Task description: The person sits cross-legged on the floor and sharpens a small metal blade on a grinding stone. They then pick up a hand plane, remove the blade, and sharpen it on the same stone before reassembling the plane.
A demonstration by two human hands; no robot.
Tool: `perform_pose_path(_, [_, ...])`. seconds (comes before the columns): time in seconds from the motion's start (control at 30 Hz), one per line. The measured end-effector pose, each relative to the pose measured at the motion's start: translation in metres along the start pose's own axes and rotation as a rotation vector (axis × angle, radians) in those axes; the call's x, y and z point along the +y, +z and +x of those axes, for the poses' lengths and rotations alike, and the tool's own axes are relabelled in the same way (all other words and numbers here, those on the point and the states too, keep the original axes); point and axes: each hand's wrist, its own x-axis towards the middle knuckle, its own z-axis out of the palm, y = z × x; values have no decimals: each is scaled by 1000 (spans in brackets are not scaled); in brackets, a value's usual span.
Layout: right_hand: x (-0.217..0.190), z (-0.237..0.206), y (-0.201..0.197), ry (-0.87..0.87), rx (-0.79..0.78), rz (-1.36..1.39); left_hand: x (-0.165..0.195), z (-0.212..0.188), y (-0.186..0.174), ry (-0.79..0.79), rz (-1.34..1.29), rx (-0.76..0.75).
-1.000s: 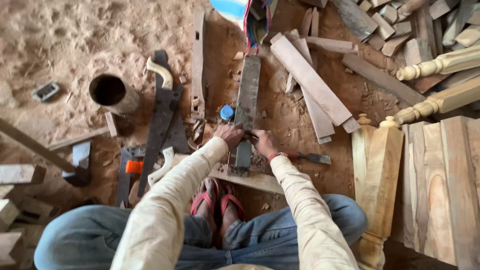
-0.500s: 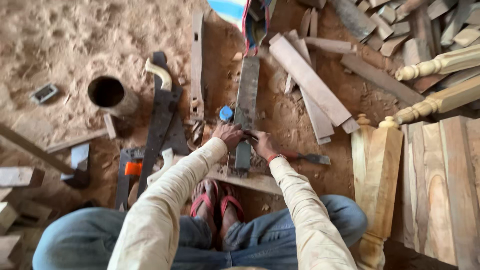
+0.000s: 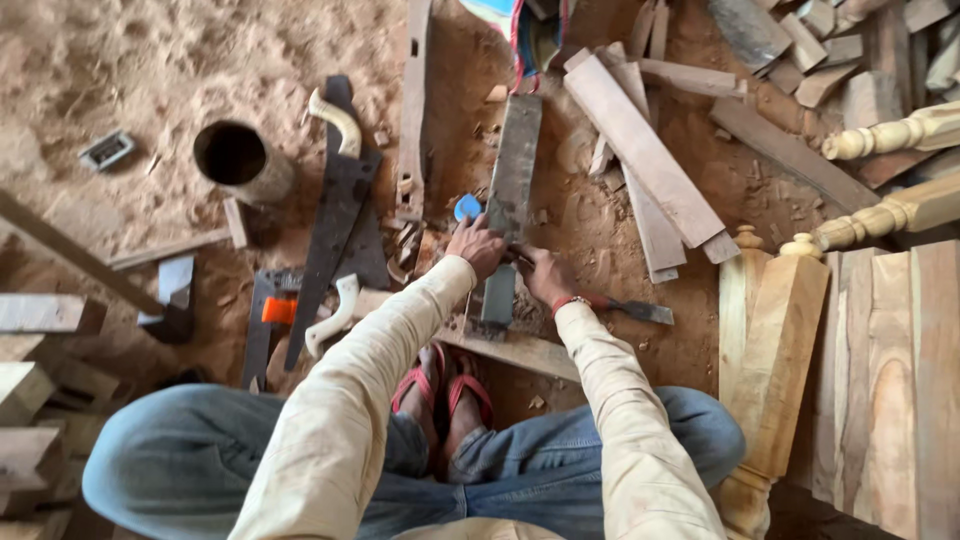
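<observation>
Little change is seen from the earlier frames: both hands are kept at the same spot on the long grey stone slab (image 3: 512,175), only the view is shifted slightly. The left hand (image 3: 476,247) is pressed down with fingers curled on a small tool against the slab's near end; the right hand (image 3: 542,274) is laid beside it, fingers bent over the same piece. What exactly is pinched cannot be told, as it is hidden under the fingers. The slab is stretched away from the hands over the sawdust floor, its near end laid on a wooden plank (image 3: 500,345). A small blue cap (image 3: 467,207) is lying just beside the left hand. A chisel (image 3: 630,309) is lying just right of the right wrist. An open round tin (image 3: 240,160) is standing well to the left, its inside dark, contents not discernible. Two handsaws (image 3: 335,215) are laid between tin and slab
</observation>
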Motion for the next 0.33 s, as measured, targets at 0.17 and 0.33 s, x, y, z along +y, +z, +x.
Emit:
perform_pose_path(0.17, [-1, -68, 18, 68, -151, -205, 3, -74, 9, 419, -150, -4])
perform_pose_path(0.33, [16, -49, 27, -173, 122, -298, 3, -51, 5, 232, -64, -222])
